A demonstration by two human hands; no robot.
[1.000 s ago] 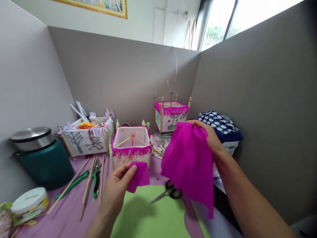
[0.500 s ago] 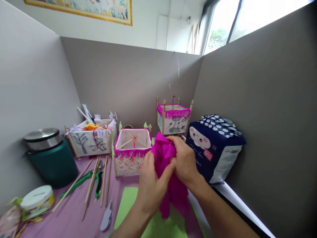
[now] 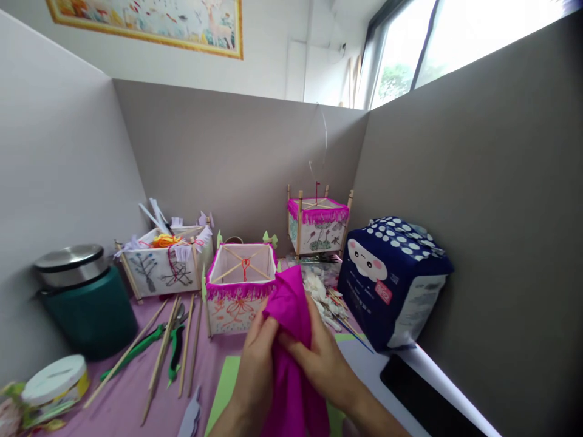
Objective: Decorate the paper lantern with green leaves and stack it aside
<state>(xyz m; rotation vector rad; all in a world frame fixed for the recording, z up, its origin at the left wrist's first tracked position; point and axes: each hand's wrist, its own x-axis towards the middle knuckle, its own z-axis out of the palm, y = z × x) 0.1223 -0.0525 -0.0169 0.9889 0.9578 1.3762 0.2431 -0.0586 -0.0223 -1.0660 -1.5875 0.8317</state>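
Observation:
Both my hands grip one sheet of magenta crepe paper (image 3: pixel 294 346), its folded top poking up and its loose part hanging down toward me. My left hand (image 3: pixel 257 361) pinches it on the left with thumb and fingers. On the other side my right hand (image 3: pixel 321 358) has its thumb across the front and its fingers behind, partly hidden. Just beyond my left hand stands a box lantern (image 3: pixel 234 312) of drawn-on white panels, with magenta fringe round the top and crossed sticks inside. Green paper (image 3: pixel 223 385) lies beneath my hands.
Left are a teal container (image 3: pixel 86 309), a white-lidded tub (image 3: pixel 54 379), wooden sticks (image 3: pixel 164 346) and green-handled pruners (image 3: pixel 175 349). Another lantern (image 3: pixel 164 267) stands behind them, a third (image 3: pixel 319 227) at the back. A blue package (image 3: pixel 392 279) and black phone (image 3: pixel 428 394) are at right. Grey partitions (image 3: pixel 246 164) surround the table.
My hands and the magenta paper have come lower and slightly left, nearer to me. My right hand has dropped from the paper's top to its side. White scraps and the phone now show.

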